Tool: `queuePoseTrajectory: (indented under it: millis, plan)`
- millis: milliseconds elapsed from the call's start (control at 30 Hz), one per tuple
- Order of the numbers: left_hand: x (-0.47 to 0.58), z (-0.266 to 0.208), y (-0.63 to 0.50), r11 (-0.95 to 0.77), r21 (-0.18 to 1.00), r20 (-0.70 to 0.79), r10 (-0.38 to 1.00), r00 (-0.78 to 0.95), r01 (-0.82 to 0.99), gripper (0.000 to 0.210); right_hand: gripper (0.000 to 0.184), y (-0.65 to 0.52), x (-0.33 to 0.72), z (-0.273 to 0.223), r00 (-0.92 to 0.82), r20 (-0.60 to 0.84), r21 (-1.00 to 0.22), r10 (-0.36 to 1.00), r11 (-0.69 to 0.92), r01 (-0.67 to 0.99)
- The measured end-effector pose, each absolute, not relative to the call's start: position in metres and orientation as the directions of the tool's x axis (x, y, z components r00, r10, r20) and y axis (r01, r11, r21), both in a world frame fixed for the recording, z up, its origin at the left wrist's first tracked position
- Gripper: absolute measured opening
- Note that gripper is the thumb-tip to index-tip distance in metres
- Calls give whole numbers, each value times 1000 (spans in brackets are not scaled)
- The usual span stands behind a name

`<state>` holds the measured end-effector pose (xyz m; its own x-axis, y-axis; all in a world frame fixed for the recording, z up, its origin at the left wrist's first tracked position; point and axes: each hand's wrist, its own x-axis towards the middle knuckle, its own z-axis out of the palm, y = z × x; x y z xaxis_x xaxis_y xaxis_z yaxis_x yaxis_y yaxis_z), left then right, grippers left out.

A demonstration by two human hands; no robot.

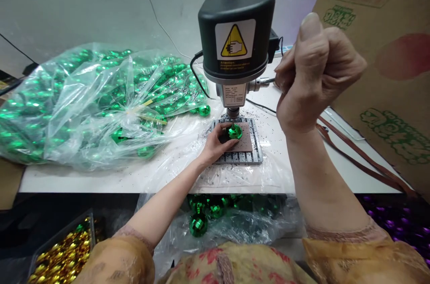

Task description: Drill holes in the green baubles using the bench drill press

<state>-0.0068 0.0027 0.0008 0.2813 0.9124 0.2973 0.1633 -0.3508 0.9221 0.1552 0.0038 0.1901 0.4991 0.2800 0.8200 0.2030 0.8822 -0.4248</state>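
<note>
Under the spindle of a black-headed bench drill press (pixel 235 28), my left hand (pixel 217 143) pinches a shiny green faceted ball (pixel 235 131) between thumb and fingers. The ball rests on a thin brown board (pixel 247 143), which lies on the slotted metal base plate (pixel 258 154). My right hand (pixel 314 69) is raised beside the machine, its fingers closed around the end of the feed lever (pixel 267 81). Most of the lever's grip is hidden in that fist. Whether the drill bit touches the ball cannot be made out.
A clear plastic bag (pixel 90 109) of green balls fills the table's left side. Dark shavings dot the white table (pixel 83 181). A large cardboard box (pixel 376 96) stands right. Below the edge are more green balls (pixel 198 224), a bin of gold balls (pixel 63 252) and purple ones (pixel 396 221).
</note>
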Motion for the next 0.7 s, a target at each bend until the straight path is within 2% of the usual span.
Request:
queuePoseTrajectory:
  millis: [133,300,533,700]
  plan:
    - [-6,0,3,-345,923,295,919,263,171,55,45,2,157,188,458,837,-443,299,862,245]
    - [-5,0,2,-360,917,309,914,263,175,54,44,-7,157,178,465,839,-420,285,881,219]
    - [-5,4,0,-400,892,346,904,252,210,52,49,-17,160,164,451,828,-493,333,816,302]
    - [-4,4,0,-407,894,353,898,261,190,52,48,-19,158,163,474,815,-490,334,834,254]
